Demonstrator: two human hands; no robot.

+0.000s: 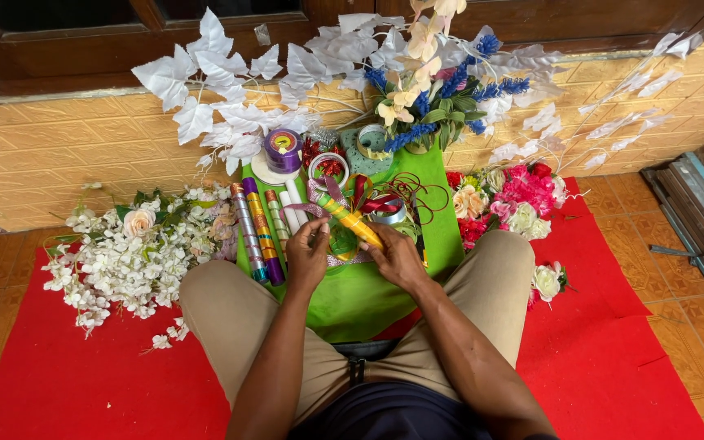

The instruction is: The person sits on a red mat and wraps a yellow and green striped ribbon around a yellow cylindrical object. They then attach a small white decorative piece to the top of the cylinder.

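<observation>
Left hand (307, 257): grip closed on a small green ribbon piece (341, 240), pinched at its left edge, over the green cloth (352, 297).
Right hand (397, 257): fingers closed on lower end of yellow ribbon roll (352, 220); roll tilts up-left, away from the hand.
Ribbon piece: between both hands, just above the cloth, touching the roll.
Green cloth: on red mat (613, 350), between the person's knees, runs up to the wall.
Foil rolls (258, 232): several, purple/gold/silver, lying side by side on cloth's left part.
Tape spools (283, 151): at cloth's far end, near wall.
White blossoms (136, 257): left of cloth, on mat.
Pink & cream flowers (515, 200): right of cloth.
White leaf sprays (213, 90): beyond cloth, leaning vs wall.
Blue & cream bouquet (429, 94): beyond cloth's far right corner.
</observation>
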